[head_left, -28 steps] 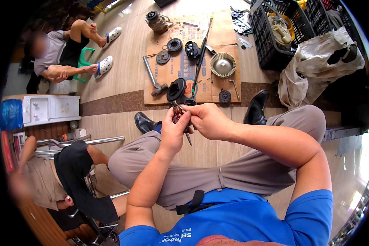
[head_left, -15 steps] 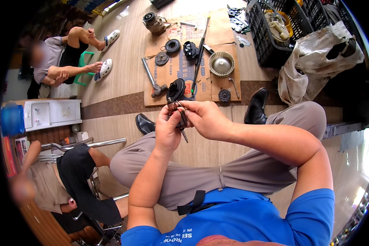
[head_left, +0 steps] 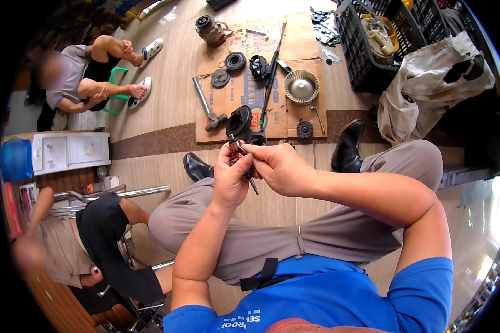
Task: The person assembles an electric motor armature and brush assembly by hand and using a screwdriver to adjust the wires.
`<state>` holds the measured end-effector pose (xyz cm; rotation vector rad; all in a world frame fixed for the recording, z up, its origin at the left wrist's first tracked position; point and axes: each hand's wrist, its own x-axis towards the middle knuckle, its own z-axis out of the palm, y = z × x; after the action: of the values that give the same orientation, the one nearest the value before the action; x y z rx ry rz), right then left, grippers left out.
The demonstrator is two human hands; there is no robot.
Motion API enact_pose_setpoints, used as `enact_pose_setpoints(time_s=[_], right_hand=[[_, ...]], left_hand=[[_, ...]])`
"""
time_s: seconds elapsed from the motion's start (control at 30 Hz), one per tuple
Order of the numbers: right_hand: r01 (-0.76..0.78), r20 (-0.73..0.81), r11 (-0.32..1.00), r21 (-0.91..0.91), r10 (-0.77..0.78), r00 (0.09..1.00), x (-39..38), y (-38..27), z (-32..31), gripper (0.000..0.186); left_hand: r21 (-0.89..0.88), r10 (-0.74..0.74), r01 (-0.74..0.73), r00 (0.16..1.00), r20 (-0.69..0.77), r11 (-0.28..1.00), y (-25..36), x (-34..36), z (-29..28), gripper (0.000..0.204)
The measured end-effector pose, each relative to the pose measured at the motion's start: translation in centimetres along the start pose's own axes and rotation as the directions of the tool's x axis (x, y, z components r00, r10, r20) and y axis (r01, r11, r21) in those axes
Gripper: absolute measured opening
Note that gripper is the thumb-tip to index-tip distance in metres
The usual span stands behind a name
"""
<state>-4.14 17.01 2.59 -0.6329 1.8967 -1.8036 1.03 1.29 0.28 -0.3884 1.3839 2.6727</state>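
My left hand (head_left: 231,180) is wrapped round a small motor armature (head_left: 235,145), with copper-coloured and dark parts at its upper end and a thin shaft sticking out below the fingers. Close against it, my right hand (head_left: 283,169) has its thumb and forefinger pinched at the armature's side, near the copper end. My fingers hide much of the armature's middle. Just beyond my hands, a black round motor housing (head_left: 238,120) lies at the near edge of a cardboard sheet (head_left: 244,91).
On the cardboard lie a hammer (head_left: 208,105), a blower wheel (head_left: 301,87), a black round disc (head_left: 305,129), a black bracket-like part (head_left: 259,67) and a ring (head_left: 235,61). Black crates (head_left: 366,66) and a stained cloth (head_left: 428,91) stand right. Two people (head_left: 66,77) sit at left.
The armature has turned a little in my fingers, so its upper end shows differently. My right hand has shifted slightly right and down along it.
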Motion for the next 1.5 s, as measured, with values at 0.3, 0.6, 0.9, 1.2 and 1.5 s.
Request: enact_pose_setpoints(time_s=[0.3,0.6,0.9,1.2,1.5], right_hand=[[-0.016,0.037,0.998,-0.064,0.019,0.999,0.0,0.1,0.0,0.034],[-0.028,0.004,0.998,-0.052,0.028,1.000,0.3,0.5,0.1,0.022],[-0.145,0.095,0.989,0.013,0.143,0.985,0.7,0.0,-0.3,0.034],[-0.167,0.117,0.986,0.016,0.164,0.979,0.6,0.8,0.0,0.027],[-0.118,0.062,0.983,0.142,0.111,0.992,0.6,0.9,0.5,0.028]], left_hand=[[0.049,0.035,-0.031,0.995,-0.095,0.998,-0.3,0.0,0.5,0.030],[0.230,0.092,-0.072,0.993,-0.077,0.970,-0.8,-0.1,0.9,0.026],[0.338,0.094,-0.051,0.989,-0.113,0.940,-0.5,-0.2,0.7,0.030],[0.389,0.087,-0.029,0.987,-0.132,0.921,-0.6,-0.3,0.4,0.030],[0.402,0.064,0.008,0.984,-0.164,0.916,-0.5,-0.3,1.0,0.030]])
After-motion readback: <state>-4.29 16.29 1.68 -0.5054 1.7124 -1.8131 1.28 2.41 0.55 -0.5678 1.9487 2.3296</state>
